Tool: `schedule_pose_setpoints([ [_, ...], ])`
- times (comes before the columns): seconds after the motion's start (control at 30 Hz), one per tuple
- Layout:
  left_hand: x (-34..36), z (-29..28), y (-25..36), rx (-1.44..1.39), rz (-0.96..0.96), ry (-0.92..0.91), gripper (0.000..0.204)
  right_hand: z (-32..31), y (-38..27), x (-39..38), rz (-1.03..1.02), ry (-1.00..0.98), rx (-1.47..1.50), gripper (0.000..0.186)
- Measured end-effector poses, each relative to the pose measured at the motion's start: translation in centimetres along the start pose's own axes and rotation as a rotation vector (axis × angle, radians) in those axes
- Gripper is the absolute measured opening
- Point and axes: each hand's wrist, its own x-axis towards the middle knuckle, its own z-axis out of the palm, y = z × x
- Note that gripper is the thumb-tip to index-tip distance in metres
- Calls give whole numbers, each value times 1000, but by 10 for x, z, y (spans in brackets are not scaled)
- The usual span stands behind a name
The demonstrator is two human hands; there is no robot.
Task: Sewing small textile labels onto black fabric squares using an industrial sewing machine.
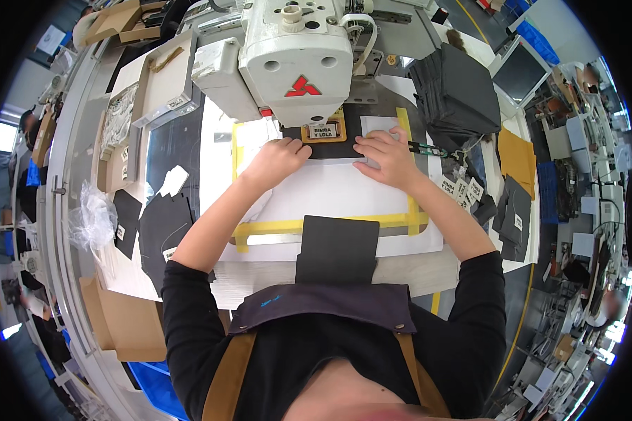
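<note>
A flat black panel [344, 149] lies under the white sewing machine head [299, 59]. A yellow frame [306, 133] rests on it around a small pale printed label [324, 131]. My left hand [277, 160] is closed, its curled fingers at the panel's near left edge. On the right, my right hand [390, 160] has its fingers stretched and apart, with the tips on the panel's edge. Just beyond its knuckles is a slim black and green tool [428, 149], apparently thread snips; I cannot tell whether the hand touches it.
White sheeting edged with yellow tape [323, 226] covers the work surface. Another black panel [338, 249] lies by my apron. Black pieces are stacked [456, 91] at the right, near loose labels [463, 188]. Open boxes [163, 77], black pieces [165, 235] and clear plastic [91, 216] are leftward.
</note>
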Motion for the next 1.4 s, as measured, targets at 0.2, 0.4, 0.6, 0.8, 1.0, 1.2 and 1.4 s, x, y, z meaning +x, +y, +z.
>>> schedule_pose_setpoints([
  [0.2, -3, 1, -1, -248, -117, 137, 15, -2, -5, 5, 36, 11, -34, 40],
  [0.4, -1, 3, 9, -231, -201, 227, 20, 2, -8, 8, 93, -17, -42, 40],
  [0.6, 8, 11, 14, -155, -306, 247, 20, 14, -7, 16, 48, 70, -92, 23],
  [0.8, 4, -6, 19, -81, -193, 283, 21, 2, -23, 10, -26, 129, -167, 15],
  [1.0, -21, -46, 61, -139, -93, 293, 19, -50, -78, -25, 24, 115, -192, 19],
  [1.2, -47, -55, 98, -329, -161, 280, 19, -71, -115, -73, 82, 67, -160, 25],
  [1.4, -44, -37, 99, -527, -157, 313, 17, -73, -94, -72, 168, 1, -72, 27],
])
